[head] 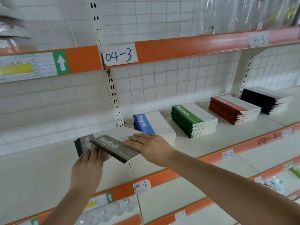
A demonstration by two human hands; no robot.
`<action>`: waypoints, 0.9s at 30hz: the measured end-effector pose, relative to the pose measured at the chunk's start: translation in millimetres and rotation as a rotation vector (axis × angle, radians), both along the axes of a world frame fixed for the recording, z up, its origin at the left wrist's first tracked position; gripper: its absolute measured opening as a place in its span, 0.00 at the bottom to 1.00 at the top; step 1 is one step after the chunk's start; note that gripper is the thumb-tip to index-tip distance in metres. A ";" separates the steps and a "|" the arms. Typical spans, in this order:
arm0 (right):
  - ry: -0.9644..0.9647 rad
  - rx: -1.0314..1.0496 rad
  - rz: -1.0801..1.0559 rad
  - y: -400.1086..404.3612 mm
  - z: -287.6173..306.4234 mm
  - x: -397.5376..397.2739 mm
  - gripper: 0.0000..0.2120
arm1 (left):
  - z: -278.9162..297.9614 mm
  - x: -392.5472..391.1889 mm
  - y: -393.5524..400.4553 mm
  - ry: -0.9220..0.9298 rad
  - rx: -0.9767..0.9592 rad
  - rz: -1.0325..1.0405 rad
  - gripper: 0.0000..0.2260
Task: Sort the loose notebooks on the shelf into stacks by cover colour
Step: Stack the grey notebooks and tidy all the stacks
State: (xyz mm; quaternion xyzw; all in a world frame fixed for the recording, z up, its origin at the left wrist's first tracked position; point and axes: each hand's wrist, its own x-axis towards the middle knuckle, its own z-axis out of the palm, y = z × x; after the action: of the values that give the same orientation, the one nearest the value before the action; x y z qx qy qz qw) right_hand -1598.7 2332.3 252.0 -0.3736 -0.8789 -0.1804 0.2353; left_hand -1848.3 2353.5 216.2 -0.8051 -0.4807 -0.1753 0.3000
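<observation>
White tiled wall behind, cream shelf (pixel 40 168) with an orange front edge: this is where your stock lies.

Item 1: grey notebook (pixel 113 147), upper one, cover printed "NoteBook", lying skewed and tilted across a second grey notebook (pixel 83 143). Your right hand (pixel 150 146) lies flat on its pale right part, fingers straight and pointing left, arm reaching in from the lower right. Nothing is grasped; the palm simply presses down.

Item 2: lower grey notebook, mostly covered. Your left hand (pixel 88 166) comes up from below, fingers laid over the near edges of both grey books; whether they grip or only touch, you cannot tell from here.

Item 3: blue stack (pixel 144 125), just behind your right hand.

Item 4: green stack (pixel 193 120), to the right of the blue, apart from it.

Item 5: red stack (pixel 233 109), further right.

Item 6: black stack (pixel 264 99), last on the right, by the upright post.

Labels: paper tag "04-3" (pixel 119 55) on the shelf edge above; tag "04-2" (pixel 141 185) on the edge below your hands.
</observation>
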 end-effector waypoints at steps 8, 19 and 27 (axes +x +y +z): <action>0.095 0.107 -0.055 -33.4 6.0 102.0 0.20 | 19.9 68.2 -24.0 0.018 0.169 -0.050 0.20; 0.054 0.091 -0.208 -99.0 9.7 294.4 0.21 | 20.6 231.9 -68.0 0.015 0.205 -0.133 0.22; 0.036 0.093 -0.307 -135.7 5.0 409.5 0.20 | 25.1 342.0 -88.3 0.024 0.122 -0.186 0.21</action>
State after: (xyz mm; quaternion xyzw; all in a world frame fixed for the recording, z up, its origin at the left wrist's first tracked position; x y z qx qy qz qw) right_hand -1189.2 2196.6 257.0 -0.4953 -0.7979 -0.2481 0.2378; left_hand -1506.4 2265.2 241.3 -0.8284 -0.3889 -0.2217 0.3366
